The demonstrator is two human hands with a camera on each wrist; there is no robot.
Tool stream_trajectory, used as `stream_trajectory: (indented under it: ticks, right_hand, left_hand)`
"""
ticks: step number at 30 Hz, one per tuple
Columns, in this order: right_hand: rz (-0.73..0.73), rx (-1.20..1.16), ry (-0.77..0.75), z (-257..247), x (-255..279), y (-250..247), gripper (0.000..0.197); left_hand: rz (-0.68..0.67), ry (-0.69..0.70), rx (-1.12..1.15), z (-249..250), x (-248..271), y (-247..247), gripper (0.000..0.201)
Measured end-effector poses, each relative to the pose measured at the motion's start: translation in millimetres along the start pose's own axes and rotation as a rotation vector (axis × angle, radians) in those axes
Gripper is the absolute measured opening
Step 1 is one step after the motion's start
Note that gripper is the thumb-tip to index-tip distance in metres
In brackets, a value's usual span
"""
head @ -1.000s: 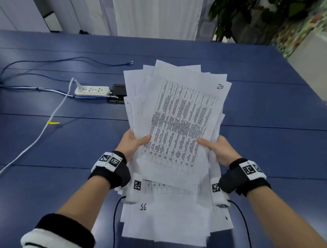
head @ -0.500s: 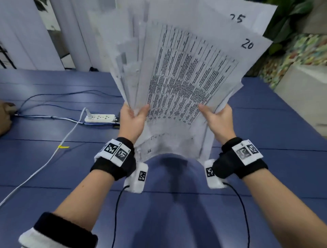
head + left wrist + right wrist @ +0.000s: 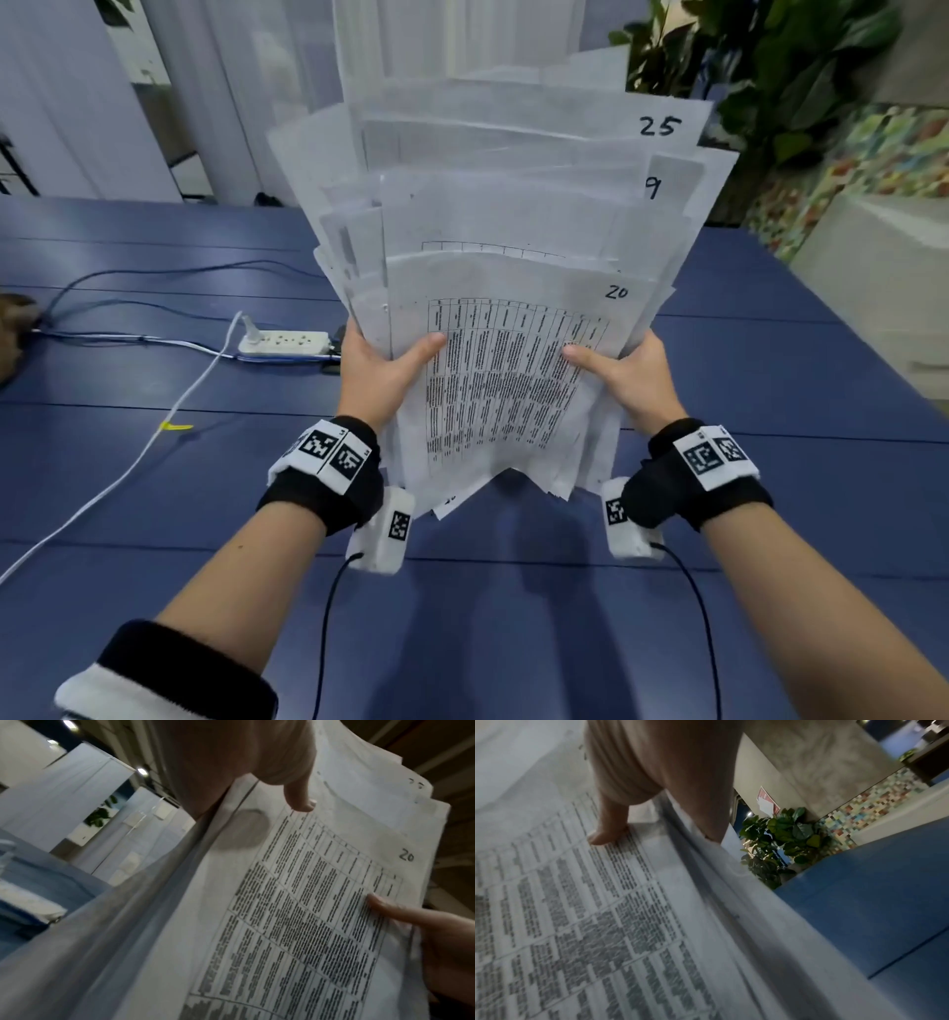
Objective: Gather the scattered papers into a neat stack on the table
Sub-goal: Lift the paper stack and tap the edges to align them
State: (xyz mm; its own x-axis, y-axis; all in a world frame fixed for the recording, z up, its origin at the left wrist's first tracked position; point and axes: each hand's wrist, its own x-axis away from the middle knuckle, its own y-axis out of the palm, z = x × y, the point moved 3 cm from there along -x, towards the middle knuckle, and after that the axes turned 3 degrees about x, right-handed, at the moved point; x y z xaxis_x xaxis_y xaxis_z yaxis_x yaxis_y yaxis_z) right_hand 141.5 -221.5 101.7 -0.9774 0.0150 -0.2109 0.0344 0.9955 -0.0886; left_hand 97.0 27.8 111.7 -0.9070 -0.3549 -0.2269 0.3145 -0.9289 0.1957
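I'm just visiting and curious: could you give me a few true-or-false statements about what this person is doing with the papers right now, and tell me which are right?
1. Both hands, left hand and right hand, grip the bundle of white printed paper sheets. True.
2. The bundle lies flat on the dark blue table. False: it is held upright.
3. The front sheet bears a handwritten 20. True.
4. The sheets' top edges are level. False: they fan out unevenly.
5. The white power strip lies right of the papers. False: it lies to their left.
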Motion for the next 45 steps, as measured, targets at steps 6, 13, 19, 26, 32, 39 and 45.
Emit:
stream_trajectory:
  ticks: [6, 13, 19, 26, 32, 39, 45]
  right_hand:
    - [0.065, 0.049, 0.015, 18, 9, 8, 0.034]
    - [0.138, -0.015, -0.050, 5, 11, 0, 0.029]
    - [0.092, 0.039, -0.058, -5, 6, -9, 0.046]
    - [0.141, -0.071, 0.000, 8, -4, -6, 0.061]
    - [0.113, -0.058, 0.040, 20, -2, 2, 0.044]
    - [0.135, -0.050, -0.035, -3, -5, 1, 0.032]
    - [0.029, 0.008, -0.024, -11, -5, -10, 0.047]
  left_hand:
    - [-0.053, 0.020, -0.066, -9, -6, 6, 0.050]
    - [-0.036, 0.049, -0.039, 0, -14, 10, 0.043]
    - [-0.024, -0.015, -0.001, -10, -12, 8, 0.068]
    - [-0.033, -0.018, -0.025, -13, -21, 9, 0.071]
    - [-0.060, -0.122, -0.090, -42, -8, 11, 0.045]
    - [0.006, -0.012, -0.073, -19, -10, 17, 0.043]
    - [0.011, -0.015, 0.005, -11, -12, 12, 0.059]
